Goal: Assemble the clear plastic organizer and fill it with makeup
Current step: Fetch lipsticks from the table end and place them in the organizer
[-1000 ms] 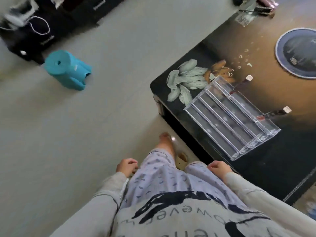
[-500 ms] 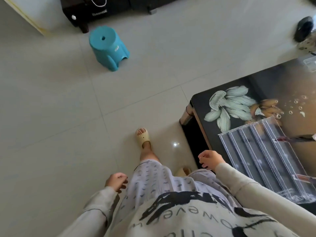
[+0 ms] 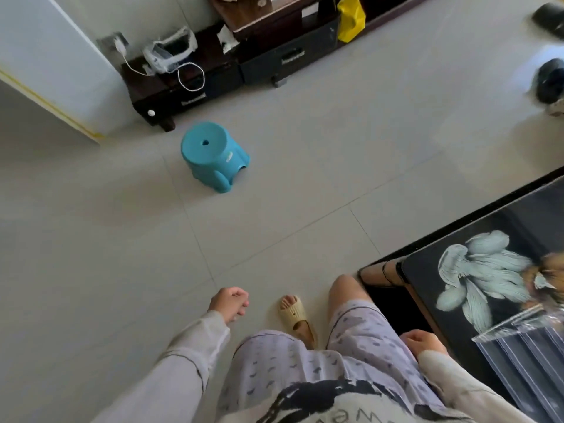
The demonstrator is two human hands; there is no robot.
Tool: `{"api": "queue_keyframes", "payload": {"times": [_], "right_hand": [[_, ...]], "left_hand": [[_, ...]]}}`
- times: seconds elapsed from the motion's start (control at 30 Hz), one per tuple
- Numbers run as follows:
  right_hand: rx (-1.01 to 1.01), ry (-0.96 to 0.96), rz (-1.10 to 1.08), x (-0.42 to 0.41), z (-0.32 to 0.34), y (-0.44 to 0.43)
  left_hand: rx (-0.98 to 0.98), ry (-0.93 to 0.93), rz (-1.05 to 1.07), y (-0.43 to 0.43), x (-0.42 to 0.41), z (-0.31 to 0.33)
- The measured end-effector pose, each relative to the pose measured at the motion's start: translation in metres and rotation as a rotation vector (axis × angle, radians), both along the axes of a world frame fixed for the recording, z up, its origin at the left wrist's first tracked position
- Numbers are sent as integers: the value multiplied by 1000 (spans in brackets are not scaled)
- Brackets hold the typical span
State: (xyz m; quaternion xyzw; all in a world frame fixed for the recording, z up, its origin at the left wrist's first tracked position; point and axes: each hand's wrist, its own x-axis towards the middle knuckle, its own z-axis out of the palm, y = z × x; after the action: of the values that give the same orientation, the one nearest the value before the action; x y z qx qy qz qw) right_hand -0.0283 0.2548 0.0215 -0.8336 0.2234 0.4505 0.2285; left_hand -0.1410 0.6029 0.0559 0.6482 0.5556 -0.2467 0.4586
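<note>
Fingers of left hand (image 3: 229, 303) and right hand (image 3: 422, 341) curl loosely, empty; clear organizer (image 3: 515, 326) lies right of both.

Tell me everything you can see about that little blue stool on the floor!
The small teal-blue plastic stool has a round flat seat with one little hole in the middle and short chunky legs with arched gaps between. A pale mark shows on its side. It stands upright on the light grey tiled floor, near the dark low cabinet. Nothing else touches it.

The clear organizer (image 3: 525, 361) (on the table (image 3: 427, 285)) runs off the right edge of view.
</note>
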Motion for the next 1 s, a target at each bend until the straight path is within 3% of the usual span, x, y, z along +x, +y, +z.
{"api": "queue_keyframes", "payload": {"times": [0.27, 0.47, 0.57, 0.73, 1.0], "right_hand": [[26, 80, -72, 75, -12, 62], [95, -35, -160, 192, -9, 92], [166, -89, -335, 249, 2, 95], [172, -128, -376, 322, 23, 87], [101, -107, -552, 372, 16, 59]], "left_hand": [[-32, 7, -174, 53, 116, -10], [-33, 143, -372, 74, 198, -17], [-31, 165, -430, 82, 249, -18], [18, 165, -597, 87, 349, -19], [1, 169, -875, 60, 540, -31]]}}
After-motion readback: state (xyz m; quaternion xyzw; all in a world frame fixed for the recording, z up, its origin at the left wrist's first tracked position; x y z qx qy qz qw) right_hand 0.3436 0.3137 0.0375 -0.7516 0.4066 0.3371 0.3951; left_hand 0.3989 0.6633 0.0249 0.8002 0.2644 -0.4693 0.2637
